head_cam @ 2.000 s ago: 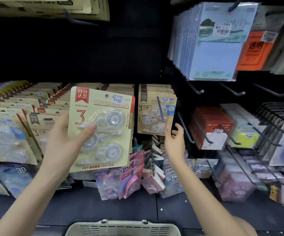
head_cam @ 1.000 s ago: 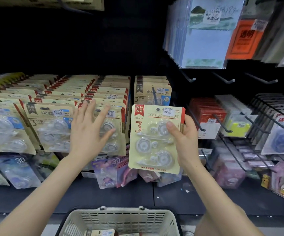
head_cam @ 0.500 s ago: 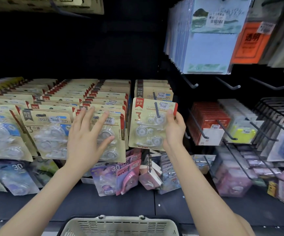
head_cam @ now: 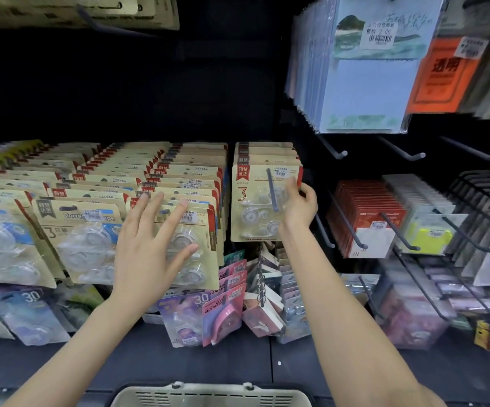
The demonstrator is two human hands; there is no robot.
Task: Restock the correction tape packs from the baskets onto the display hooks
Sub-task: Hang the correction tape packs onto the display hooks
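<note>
A cream correction tape pack [head_cam: 251, 207] with a red "3" hangs on a dark display hook [head_cam: 272, 190], at the front of a short row of like packs. My right hand [head_cam: 299, 207] grips its right edge, thumb on the front. My left hand [head_cam: 152, 248] lies with spread straight fingers flat on the front pack of the neighbouring row [head_cam: 192, 230]. Several full rows of correction tape packs [head_cam: 85, 230] hang to the left. The rim of a cream basket [head_cam: 208, 395] shows at the bottom edge; its inside is hidden.
Bare dark hooks [head_cam: 336, 151] stick out to the right of the pack. Red packs [head_cam: 364, 218], yellow packs [head_cam: 427, 233] and more hooks fill the right side. Blue notepads [head_cam: 361, 89] hang above right. Purple and pink tape packs [head_cam: 205, 312] hang below.
My right hand has carried the pack from mid-air onto the hook and slid it back against the row. My left hand has stayed flat on the neighbouring row.
</note>
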